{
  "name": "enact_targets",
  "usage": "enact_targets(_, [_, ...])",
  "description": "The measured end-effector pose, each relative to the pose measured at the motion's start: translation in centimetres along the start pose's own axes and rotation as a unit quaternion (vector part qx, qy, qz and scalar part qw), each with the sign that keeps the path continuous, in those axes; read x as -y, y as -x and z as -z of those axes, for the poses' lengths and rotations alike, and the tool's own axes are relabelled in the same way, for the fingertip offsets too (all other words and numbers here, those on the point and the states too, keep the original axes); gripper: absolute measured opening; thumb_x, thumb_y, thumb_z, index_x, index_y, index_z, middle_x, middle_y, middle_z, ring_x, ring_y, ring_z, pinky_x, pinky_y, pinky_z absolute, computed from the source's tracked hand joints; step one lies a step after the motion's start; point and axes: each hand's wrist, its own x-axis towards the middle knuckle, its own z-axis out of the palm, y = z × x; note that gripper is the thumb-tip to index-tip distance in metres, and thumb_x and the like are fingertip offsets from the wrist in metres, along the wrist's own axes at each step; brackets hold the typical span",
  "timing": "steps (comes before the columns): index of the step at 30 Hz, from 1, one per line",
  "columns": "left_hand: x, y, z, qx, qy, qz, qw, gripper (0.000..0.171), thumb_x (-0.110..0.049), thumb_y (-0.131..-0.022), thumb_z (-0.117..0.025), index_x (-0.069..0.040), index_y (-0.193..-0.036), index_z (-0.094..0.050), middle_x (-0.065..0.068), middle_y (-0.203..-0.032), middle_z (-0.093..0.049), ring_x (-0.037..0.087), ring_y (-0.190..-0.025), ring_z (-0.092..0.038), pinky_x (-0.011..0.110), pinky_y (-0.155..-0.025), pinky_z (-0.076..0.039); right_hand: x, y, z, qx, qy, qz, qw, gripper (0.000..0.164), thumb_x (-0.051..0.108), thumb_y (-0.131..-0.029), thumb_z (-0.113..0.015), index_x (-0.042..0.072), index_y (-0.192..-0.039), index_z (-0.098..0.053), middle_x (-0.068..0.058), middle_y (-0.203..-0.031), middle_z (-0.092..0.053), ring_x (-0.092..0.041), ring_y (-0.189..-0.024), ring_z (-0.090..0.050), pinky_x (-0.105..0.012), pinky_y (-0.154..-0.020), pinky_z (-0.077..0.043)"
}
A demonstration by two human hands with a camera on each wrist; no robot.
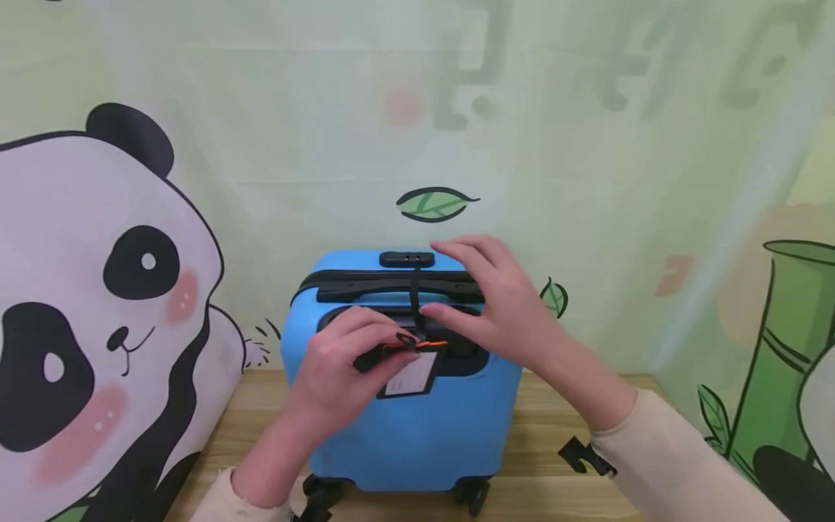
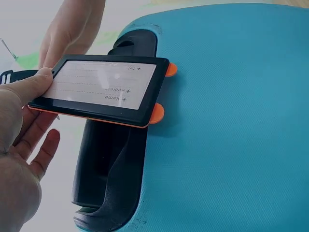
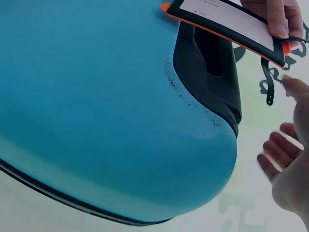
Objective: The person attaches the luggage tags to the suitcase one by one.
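A blue suitcase stands upright with its black handle along the top. My left hand pinches a luggage tag by its strap end, between thumb and fingers. Black-framed with orange edging, the tag shows a white card with printed lines. Its thin black strap rises in front of the handle; in the right wrist view the strap's holed end hangs loose. Close by, my right hand has its fingers spread, holding nothing, the thumb near the strap.
The suitcase's wheels rest on a wood-grain surface. A black combination lock sits on its top. Behind hangs a green backdrop printed with a panda and bamboo.
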Motion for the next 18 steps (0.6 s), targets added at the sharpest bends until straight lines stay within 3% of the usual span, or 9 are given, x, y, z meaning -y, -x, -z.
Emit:
enact_targets(3, [0.2, 0.0, 0.0, 0.007, -0.002, 0.001, 1.0000, 0.029, 0.001, -0.074, -0.096, -0.007, -0.099, -0.083, 0.003, -0.100, -0.076, 0.020, -0.096, -0.073, 0.041, -0.083, -0.064, -0.1, -0.5, -0.4, 0.033, 0.021, 0.012, 0.999, 0.084, 0.033, -0.086, -0.092, 0.006, -0.155, -0.053, -0.014, -0.153, -0.053, -0.032, -0.143, -0.047, -0.049, -0.113, -0.048])
enact_targets(7, [0.4, -0.1, 0.1, 0.006, -0.010, -0.001, 0.9999, 0.028, 0.001, -0.074, -0.096, -0.006, -0.097, -0.083, 0.004, -0.099, -0.076, 0.021, -0.095, -0.073, 0.041, -0.082, -0.063, -0.3, -0.9, -0.9, 0.060, 0.026, 0.008, 0.998, 0.085, 0.033, -0.087, -0.092, 0.006, -0.156, -0.051, -0.013, -0.156, -0.052, -0.031, -0.144, -0.047, -0.048, -0.116, -0.046])
enact_targets(18, [0.7, 0.0, 0.8, 0.002, -0.024, -0.008, 0.9997, 0.028, 0.002, -0.073, -0.096, -0.007, -0.096, -0.083, 0.002, -0.097, -0.075, 0.020, -0.093, -0.070, 0.038, -0.076, -0.062, -0.3, -1.1, -1.8, 0.111, 0.022, -0.067, 0.991, 0.087, 0.039, -0.087, -0.091, 0.010, -0.158, -0.051, -0.012, -0.155, -0.054, -0.031, -0.143, -0.049, -0.053, -0.112, -0.050])
